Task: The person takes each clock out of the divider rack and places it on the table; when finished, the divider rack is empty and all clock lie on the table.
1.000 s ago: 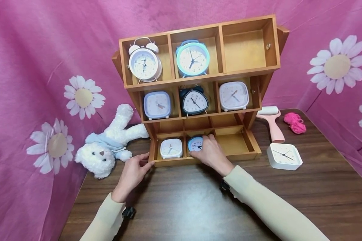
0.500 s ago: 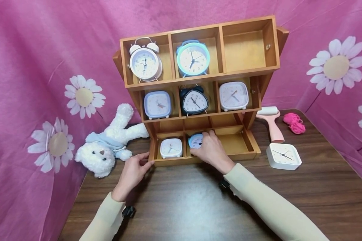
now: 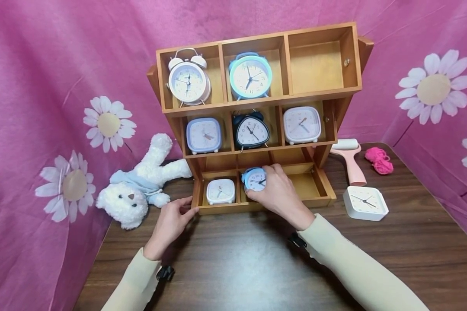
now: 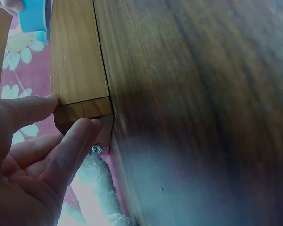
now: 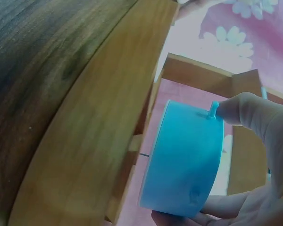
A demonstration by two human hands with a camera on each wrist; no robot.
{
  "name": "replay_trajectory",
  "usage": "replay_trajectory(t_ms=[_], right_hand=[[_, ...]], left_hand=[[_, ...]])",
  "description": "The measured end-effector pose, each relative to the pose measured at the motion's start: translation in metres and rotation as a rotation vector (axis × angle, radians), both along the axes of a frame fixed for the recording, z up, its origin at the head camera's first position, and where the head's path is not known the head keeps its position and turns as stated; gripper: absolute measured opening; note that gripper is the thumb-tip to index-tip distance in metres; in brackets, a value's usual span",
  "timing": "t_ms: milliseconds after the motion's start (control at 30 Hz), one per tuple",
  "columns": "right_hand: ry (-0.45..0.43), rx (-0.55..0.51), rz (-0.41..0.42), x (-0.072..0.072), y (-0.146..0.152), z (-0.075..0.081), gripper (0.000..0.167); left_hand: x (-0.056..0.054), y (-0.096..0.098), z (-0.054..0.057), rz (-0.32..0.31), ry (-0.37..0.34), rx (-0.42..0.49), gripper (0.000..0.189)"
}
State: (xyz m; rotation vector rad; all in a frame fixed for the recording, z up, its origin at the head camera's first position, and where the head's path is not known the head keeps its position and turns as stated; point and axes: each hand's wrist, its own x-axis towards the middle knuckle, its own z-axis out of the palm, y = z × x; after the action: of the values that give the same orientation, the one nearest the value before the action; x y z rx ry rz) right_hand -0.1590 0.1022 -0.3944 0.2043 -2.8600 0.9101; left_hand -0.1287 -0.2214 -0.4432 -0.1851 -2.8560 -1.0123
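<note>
In the head view, my right hand (image 3: 280, 190) grips a small blue alarm clock (image 3: 254, 179) at the middle compartment of the bottom row. The right wrist view shows the blue clock's round side (image 5: 184, 155) between thumb and fingers, a small peg by the thumb. My left hand (image 3: 173, 226) pinches the lower left front corner of the wooden display shelf (image 3: 264, 208). In the left wrist view the thumb lies on one side of that corner and the fingertips on another. A white clock (image 3: 220, 191) sits in the compartment left of the blue one.
Higher rows hold a twin-bell clock (image 3: 188, 82), a round turquoise clock (image 3: 251, 77), a lavender clock (image 3: 203, 134), a black clock (image 3: 252, 131) and a white clock (image 3: 302, 124). A teddy bear (image 3: 134, 194) lies left; a lint roller (image 3: 351, 162), pink yarn (image 3: 379, 160) and square clock (image 3: 366, 203) lie right.
My right hand has shifted slightly right and toward me with the blue clock, whose face now shows more and leans differently. The left hand stays at the shelf's corner.
</note>
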Motion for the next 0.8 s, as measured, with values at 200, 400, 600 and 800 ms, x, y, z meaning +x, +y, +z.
replay_trajectory(t_ms=[200, 400, 600, 800], right_hand=[[0.006, -0.017, -0.004, 0.013, 0.011, 0.009, 0.087], [0.003, -0.018, -0.018, 0.027, 0.029, 0.013, 0.09], [-0.003, 0.006, -0.043, 0.038, 0.055, 0.014, 0.091], [0.008, 0.025, -0.066, 0.044, 0.084, 0.011, 0.093]], left_hand=[[0.001, 0.0, 0.0, -0.002, 0.005, 0.008, 0.043], [0.001, 0.0, 0.0, -0.006, 0.027, 0.015, 0.04], [0.0, -0.001, 0.002, -0.012, 0.008, 0.005, 0.041], [0.0, -0.002, 0.003, -0.009, 0.001, -0.011, 0.04]])
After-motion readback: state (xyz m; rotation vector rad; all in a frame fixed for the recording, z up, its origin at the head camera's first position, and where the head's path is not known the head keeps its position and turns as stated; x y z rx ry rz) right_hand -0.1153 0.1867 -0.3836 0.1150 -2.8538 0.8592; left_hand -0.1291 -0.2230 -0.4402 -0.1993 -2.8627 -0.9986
